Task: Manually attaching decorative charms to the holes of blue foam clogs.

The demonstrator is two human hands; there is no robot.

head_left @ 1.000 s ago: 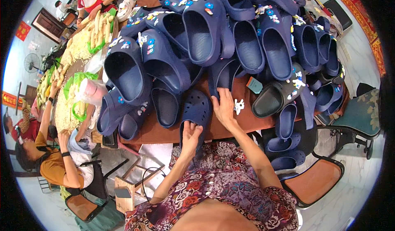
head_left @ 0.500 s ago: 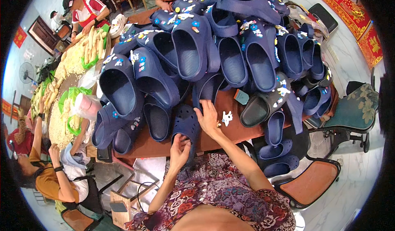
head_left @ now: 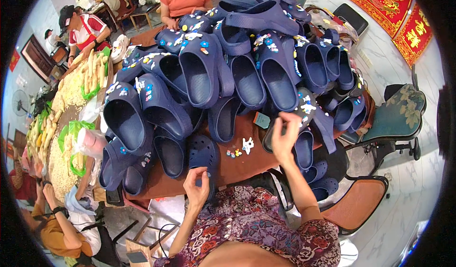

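A plain dark-blue clog (head_left: 203, 149) with holes in its top lies at the table's front edge. My left hand (head_left: 196, 187) is at its near end, thumb and fingers pinched around a small blue piece, too small to name. My right hand (head_left: 287, 136) is raised over a black clog (head_left: 267, 141), fingers bent and apart, nothing visible in them. Between the hands, a white animal-shaped charm (head_left: 247, 146) and several small coloured charms (head_left: 233, 153) lie on the brown cloth (head_left: 237, 166). Behind them, blue clogs (head_left: 198, 79) with charms are piled high.
A teal tag (head_left: 261, 120) lies by the pile. To the left, people sort pale corn-like cobs (head_left: 94, 72) and kernels near a pink cup (head_left: 91, 142). Another person in orange (head_left: 185, 1) sits across. Chairs (head_left: 354, 203) stand at right, with clogs (head_left: 325, 187) on a black seat.
My right hand has left the blue clog in the pile and moved right and up. My left hand has stayed by the plain clog. The whole view has shifted somewhat.
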